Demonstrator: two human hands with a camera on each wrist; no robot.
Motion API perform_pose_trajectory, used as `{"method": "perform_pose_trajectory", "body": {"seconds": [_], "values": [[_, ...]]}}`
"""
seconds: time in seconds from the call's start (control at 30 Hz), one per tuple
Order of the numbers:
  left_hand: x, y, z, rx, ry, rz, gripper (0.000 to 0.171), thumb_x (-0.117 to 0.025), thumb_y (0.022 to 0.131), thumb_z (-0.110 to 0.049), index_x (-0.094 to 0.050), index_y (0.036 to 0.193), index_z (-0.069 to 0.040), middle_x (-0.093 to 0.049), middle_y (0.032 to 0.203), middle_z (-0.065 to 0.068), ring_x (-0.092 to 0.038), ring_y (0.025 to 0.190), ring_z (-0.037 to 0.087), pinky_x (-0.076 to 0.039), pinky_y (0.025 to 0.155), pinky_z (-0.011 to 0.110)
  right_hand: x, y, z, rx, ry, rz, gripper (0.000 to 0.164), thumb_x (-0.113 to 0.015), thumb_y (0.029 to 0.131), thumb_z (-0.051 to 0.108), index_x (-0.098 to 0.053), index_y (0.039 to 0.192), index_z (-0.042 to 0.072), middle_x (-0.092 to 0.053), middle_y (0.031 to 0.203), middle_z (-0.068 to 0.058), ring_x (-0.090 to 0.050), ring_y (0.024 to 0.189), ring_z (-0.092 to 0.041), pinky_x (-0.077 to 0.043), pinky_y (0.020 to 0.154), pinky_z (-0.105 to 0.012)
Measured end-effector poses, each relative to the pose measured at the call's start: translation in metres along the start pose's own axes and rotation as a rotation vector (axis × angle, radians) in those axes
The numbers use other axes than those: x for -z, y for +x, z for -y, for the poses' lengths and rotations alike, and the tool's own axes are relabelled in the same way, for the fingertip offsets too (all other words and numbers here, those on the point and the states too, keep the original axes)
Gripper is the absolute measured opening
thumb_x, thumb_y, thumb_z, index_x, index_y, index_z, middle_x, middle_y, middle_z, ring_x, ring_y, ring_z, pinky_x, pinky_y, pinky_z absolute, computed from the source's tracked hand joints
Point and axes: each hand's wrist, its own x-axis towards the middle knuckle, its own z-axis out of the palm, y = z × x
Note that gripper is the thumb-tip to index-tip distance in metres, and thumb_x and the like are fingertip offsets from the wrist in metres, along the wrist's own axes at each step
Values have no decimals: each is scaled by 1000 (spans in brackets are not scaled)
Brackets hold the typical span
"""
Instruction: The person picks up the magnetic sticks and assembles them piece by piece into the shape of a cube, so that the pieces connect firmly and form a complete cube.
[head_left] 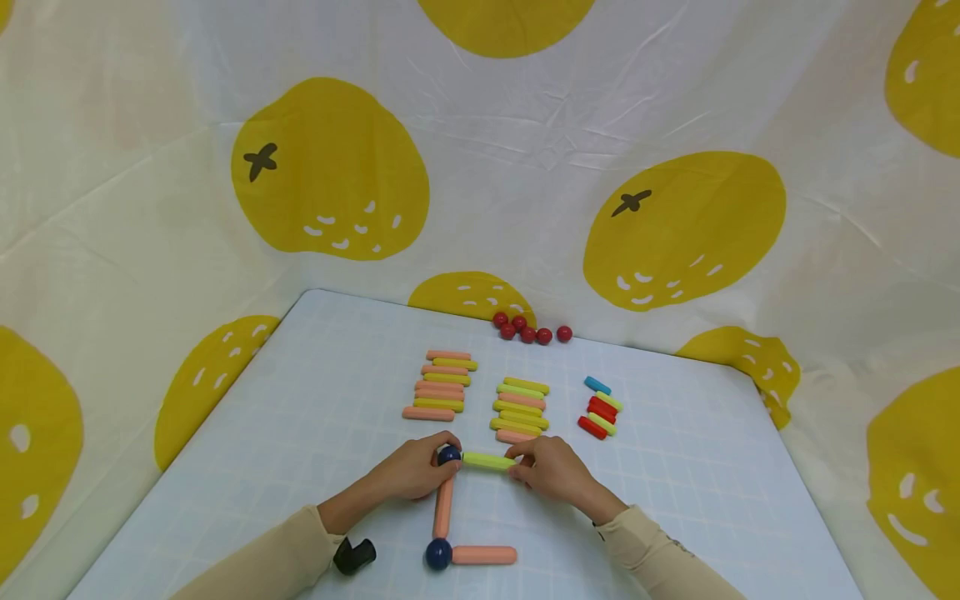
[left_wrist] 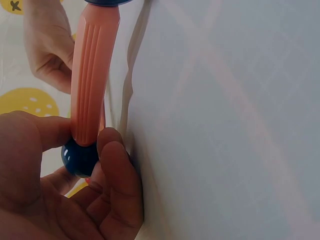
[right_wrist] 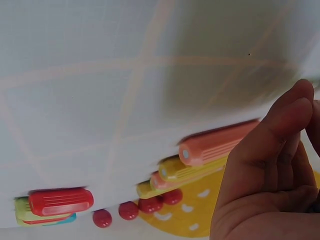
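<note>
My left hand (head_left: pixel 415 468) grips a dark blue ball (head_left: pixel 449 455) together with the end of a salmon-pink rod (head_left: pixel 443 507). That rod runs toward me to a second blue ball (head_left: pixel 438 553), from which another pink rod (head_left: pixel 485 555) points right. In the left wrist view, fingers and thumb close around the blue ball (left_wrist: pixel 80 159) and the grooved pink rod (left_wrist: pixel 92 75). My right hand (head_left: pixel 553 469) pinches the right end of a lime-green rod (head_left: pixel 489 461), whose left end meets the upper ball. In the right wrist view the right hand (right_wrist: pixel 272 175) hides the rod.
Pink and yellow rods (head_left: pixel 438 404) lie in a column beyond the left hand, with a second column of rods (head_left: pixel 521 408) beside it. Short red, green and blue rods (head_left: pixel 602 408) lie at right. Several red balls (head_left: pixel 528 335) line the back edge. A black object (head_left: pixel 354 556) sits by the left sleeve.
</note>
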Motion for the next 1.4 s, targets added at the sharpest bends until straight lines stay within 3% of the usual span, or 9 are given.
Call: {"method": "perform_pose_trajectory", "body": {"seconds": [0.33,0.57,0.83,0.97,1.1,1.3,1.4], "values": [[4,-1,-3,-7,-23,27,28,-66,98,-37,-62,123,-25,-55,72,1,-49,51,14,-36,47,27,3,1,4,9,-41,-21,18,-77,91,22,-78,108,17,-62,67,9,-50,57,-8,-39,53,-20],[3,3,-6,-8,7,18,28,-66,98,-35,-58,121,-22,-62,88,3,-56,69,16,-43,60,30,5,2,6,29,-50,-73,21,-78,90,21,-78,111,16,-67,77,8,-52,64,-8,-42,56,-20],[1,6,-5,-100,21,45,27,-67,98,-33,-61,121,-21,-65,108,0,-56,87,15,-45,73,35,2,3,9,15,-20,-46,18,-78,90,22,-78,109,20,-66,75,8,-52,63,-10,-41,56,-21],[0,5,-5,-139,36,47,22,-68,97,-30,-65,117,-22,-67,109,-3,-54,90,15,-45,78,37,-1,4,10,22,-18,-43,16,-78,90,22,-78,106,22,-64,73,8,-50,61,-9,-40,55,-20],[-1,4,-5,-134,37,46,17,-68,97,-28,-66,113,-21,-66,106,-4,-54,89,15,-45,78,37,-2,4,10,31,-25,-28,17,-78,90,23,-77,107,21,-64,73,9,-50,61,-8,-40,55,-20],[-2,2,-6,-120,41,59,16,-67,98,-27,-65,113,-24,-65,106,-4,-54,88,15,-43,77,37,16,2,8,13,5,69,32,-77,91,28,-72,120,15,-69,83,5,-57,68,-11,-47,61,-25],[-3,2,-6,-112,49,64,17,-67,98,-28,-65,115,-24,-66,109,-4,-54,91,16,-44,79,38,35,5,3,-43,23,53,43,-76,92,32,-66,130,14,-69,87,2,-59,69,-12,-49,62,-28]]}}
